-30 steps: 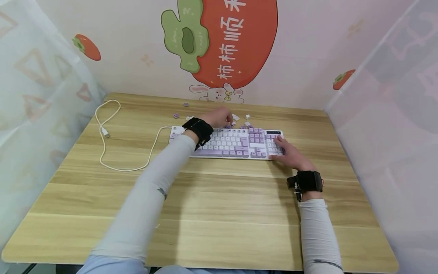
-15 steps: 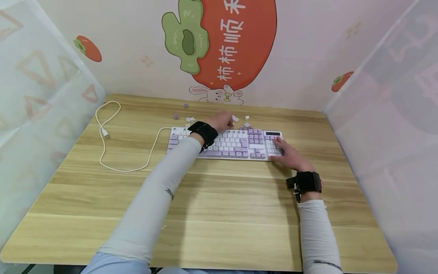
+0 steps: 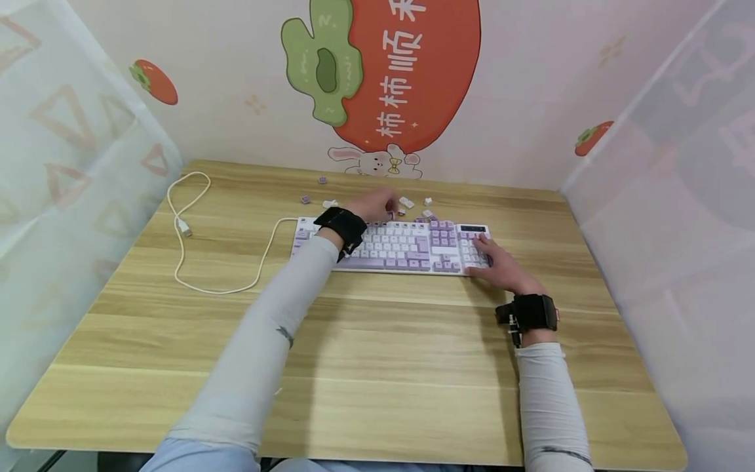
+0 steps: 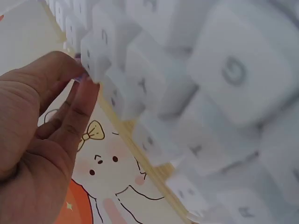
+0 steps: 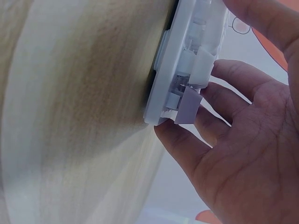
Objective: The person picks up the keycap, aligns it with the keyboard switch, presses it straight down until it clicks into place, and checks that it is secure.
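Note:
A white and purple keyboard (image 3: 407, 247) lies at the back middle of the table. At its far edge is my left hand (image 3: 370, 204), its thumb and fingertips pinching a small purple keycap (image 4: 78, 78), mostly hidden by the fingers in the left wrist view. White keys (image 4: 159, 79) stand in rows right beside those fingers. My right hand (image 3: 504, 267) holds the keyboard's right end: the thumb presses the near edge, and the other fingers lie over the number keys. In the right wrist view, a purple key (image 5: 188, 106) shows at that end.
Behind the keyboard lie several loose keycaps, among them a white one (image 3: 406, 202), another white one (image 3: 427, 201) and purple ones (image 3: 322, 180). A white cable (image 3: 219, 292) loops over the table's left side to a USB plug (image 3: 185, 229). A printed wall stands behind.
My left hand shifts slightly right along the keyboard's far edge, then back left. My right hand stays on the keyboard's right end.

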`<state>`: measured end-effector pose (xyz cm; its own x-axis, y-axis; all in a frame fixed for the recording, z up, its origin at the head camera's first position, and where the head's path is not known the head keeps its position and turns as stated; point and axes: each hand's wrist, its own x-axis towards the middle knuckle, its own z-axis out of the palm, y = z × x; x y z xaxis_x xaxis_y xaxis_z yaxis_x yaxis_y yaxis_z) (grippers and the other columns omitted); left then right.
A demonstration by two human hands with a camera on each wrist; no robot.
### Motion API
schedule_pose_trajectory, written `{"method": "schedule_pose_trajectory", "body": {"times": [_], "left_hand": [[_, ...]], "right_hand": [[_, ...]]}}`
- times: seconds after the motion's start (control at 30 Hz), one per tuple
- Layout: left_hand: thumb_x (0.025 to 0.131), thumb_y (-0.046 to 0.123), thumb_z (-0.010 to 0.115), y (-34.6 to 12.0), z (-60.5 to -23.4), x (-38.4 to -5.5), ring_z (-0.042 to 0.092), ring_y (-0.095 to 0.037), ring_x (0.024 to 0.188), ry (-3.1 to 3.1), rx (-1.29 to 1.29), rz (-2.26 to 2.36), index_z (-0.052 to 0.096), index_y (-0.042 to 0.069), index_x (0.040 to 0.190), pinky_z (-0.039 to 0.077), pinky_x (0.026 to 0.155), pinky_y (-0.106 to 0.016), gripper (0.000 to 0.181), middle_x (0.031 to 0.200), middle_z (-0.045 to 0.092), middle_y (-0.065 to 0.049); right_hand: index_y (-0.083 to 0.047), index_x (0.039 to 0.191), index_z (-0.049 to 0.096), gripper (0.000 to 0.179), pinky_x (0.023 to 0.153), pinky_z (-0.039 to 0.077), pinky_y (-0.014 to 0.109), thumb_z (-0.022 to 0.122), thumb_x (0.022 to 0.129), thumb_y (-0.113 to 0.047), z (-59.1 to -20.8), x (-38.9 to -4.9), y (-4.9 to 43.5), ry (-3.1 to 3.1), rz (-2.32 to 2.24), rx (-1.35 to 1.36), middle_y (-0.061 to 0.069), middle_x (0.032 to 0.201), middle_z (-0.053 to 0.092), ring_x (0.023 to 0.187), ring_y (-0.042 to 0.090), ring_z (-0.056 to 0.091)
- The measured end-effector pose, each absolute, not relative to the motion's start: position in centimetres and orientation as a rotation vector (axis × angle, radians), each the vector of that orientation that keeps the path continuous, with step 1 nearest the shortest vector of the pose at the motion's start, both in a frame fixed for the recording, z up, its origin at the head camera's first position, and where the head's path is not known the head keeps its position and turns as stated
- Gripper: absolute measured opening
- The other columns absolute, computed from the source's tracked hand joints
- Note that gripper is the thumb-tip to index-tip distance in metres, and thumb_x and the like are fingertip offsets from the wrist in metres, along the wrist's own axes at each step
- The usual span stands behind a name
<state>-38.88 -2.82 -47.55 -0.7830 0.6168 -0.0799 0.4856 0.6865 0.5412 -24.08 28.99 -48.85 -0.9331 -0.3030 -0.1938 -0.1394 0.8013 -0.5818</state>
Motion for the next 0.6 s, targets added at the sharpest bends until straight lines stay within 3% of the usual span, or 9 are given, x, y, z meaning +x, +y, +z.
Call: {"method": "schedule_pose_trajectory", "body": {"times": [0.13, 0.37, 0.6], "left_hand": [[0.089, 0.000, 0.073, -4.1, -47.1, -38.9, 0.054, -0.026, 0.089, 2.595, 0.907, 0.969, 0.063, 0.000, 0.097, 0.048, 0.080, -0.035, 0.012, 0.096, 0.057, -0.013], [0.091, -0.004, 0.068, -5.9, -45.9, -37.7, 0.062, -0.024, 0.097, 2.619, 0.958, 1.153, 0.072, -0.003, 0.119, 0.055, 0.086, -0.036, 0.029, 0.111, 0.065, -0.013], [0.091, -0.004, 0.069, -7.3, -44.2, -34.8, 0.067, -0.022, 0.093, 2.673, 0.985, 1.327, 0.077, 0.000, 0.110, 0.058, 0.087, -0.034, 0.021, 0.109, 0.073, -0.012]], "right_hand": [[0.004, 0.159, 0.020, 0.082, 0.123, 0.012, 0.060, 0.068, 0.098, -0.023, -48.8, -24.1, 28.9, 2.712, -0.850, -0.340, 0.024, 0.168, 0.003, 0.154, 0.046, 0.003], [0.003, 0.159, 0.020, 0.083, 0.122, 0.012, 0.061, 0.069, 0.098, -0.025, -49.1, -24.1, 29.0, 2.711, -0.841, -0.341, 0.023, 0.169, 0.003, 0.154, 0.046, 0.002], [0.002, 0.159, 0.020, 0.084, 0.122, 0.012, 0.062, 0.069, 0.098, -0.028, -48.8, -24.1, 29.0, 2.706, -0.837, -0.331, 0.023, 0.169, 0.003, 0.154, 0.047, 0.002]]}}
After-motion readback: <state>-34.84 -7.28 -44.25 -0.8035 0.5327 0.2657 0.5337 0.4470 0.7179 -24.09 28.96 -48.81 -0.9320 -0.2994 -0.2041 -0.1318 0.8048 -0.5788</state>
